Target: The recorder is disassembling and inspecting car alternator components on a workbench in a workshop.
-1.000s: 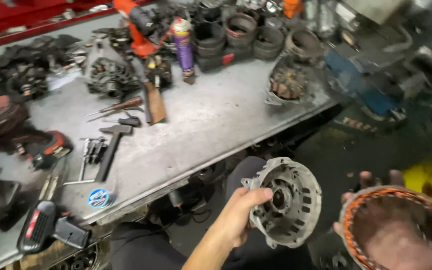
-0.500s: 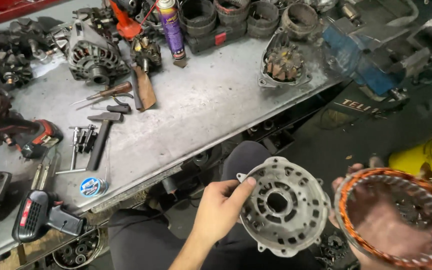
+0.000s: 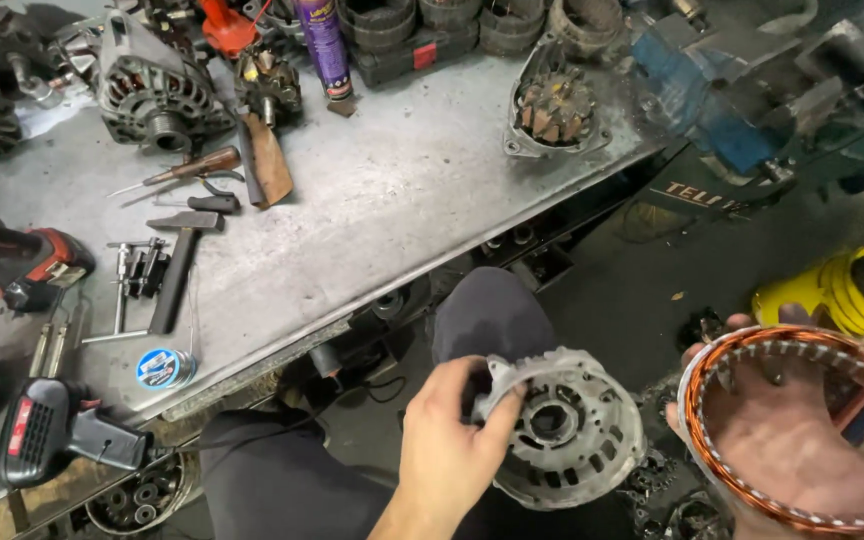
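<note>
My left hand (image 3: pixel 449 440) grips the rim of a grey cast alternator housing (image 3: pixel 567 435), held over my lap below the bench's front edge. My right hand (image 3: pixel 797 440) sits inside a stator ring with copper windings (image 3: pixel 797 345) at the lower right and carries it, the palm showing through the ring. The two parts are apart, side by side. My dark trousers (image 3: pixel 487 315) show beneath them.
The grey metal workbench (image 3: pixel 402 200) holds a whole alternator (image 3: pixel 152 90), a rotor part (image 3: pixel 552 105), a hammer (image 3: pixel 177 265), a screwdriver (image 3: pixel 187 170), a spray can (image 3: pixel 324 45), power tools (image 3: pixel 57 430) and a tape roll (image 3: pixel 164 368). A blue vise (image 3: pixel 712 90) and a yellow container (image 3: pixel 837 285) stand to the right.
The view has tilted lower. My left hand has brought the housing down towards my lap and turned it, and the stator ring has come further into view at the right.
</note>
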